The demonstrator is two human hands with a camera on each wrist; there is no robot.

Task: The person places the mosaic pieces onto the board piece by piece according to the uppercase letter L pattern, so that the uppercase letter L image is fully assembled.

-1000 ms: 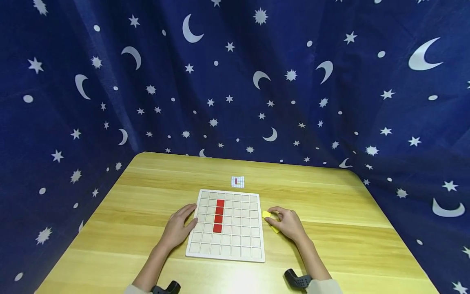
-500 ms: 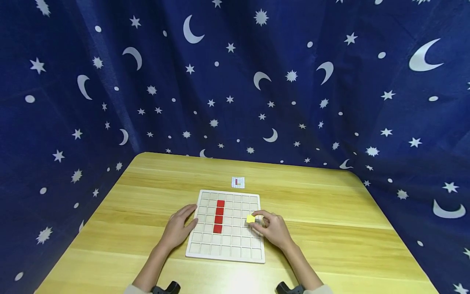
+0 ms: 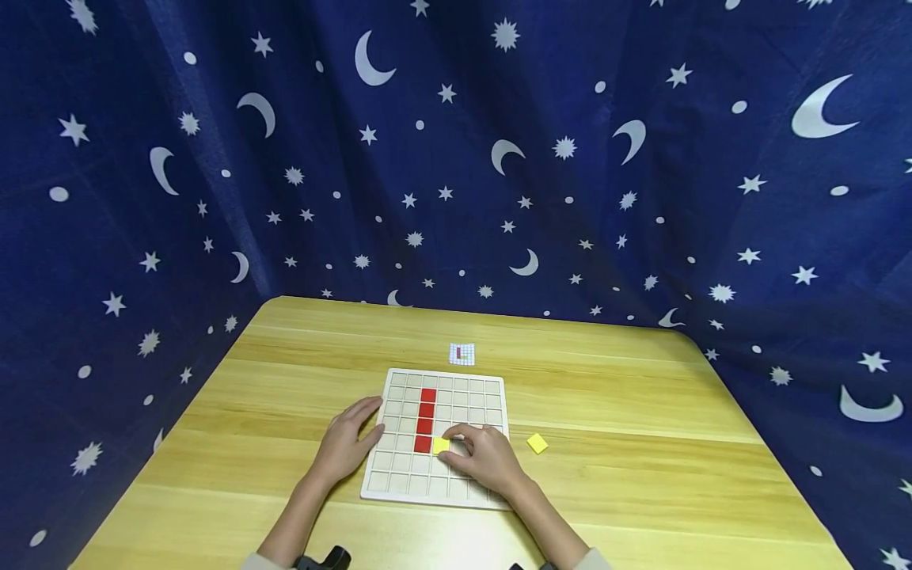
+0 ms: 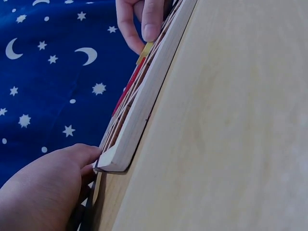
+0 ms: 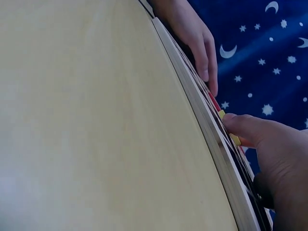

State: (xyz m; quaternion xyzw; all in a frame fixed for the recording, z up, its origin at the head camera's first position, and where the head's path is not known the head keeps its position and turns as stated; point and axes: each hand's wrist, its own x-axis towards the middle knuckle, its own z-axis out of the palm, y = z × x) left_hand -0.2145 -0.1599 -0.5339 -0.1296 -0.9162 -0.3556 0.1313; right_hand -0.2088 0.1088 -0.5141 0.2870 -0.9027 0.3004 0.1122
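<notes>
A white gridded board lies on the table, with several red square tiles set in one column of its cells. My right hand is over the board and pinches a yellow square tile between thumb and fingers. That tile sits right beside the lowest red one, at the cell to its right. In the right wrist view my thumb presses on the yellow tile's edge. My left hand rests against the board's left edge, thumb and fingers spread along the rim.
A second yellow tile lies on the wooden table to the right of the board. Behind the board is a small card printed with a grid and a coloured pattern. A dark blue star-and-moon curtain surrounds the table's far side.
My right hand has carried the yellow tile leftward from the table beside the board to next to the lowest red tile. The other yellow tile is now uncovered. My left hand stays put.
</notes>
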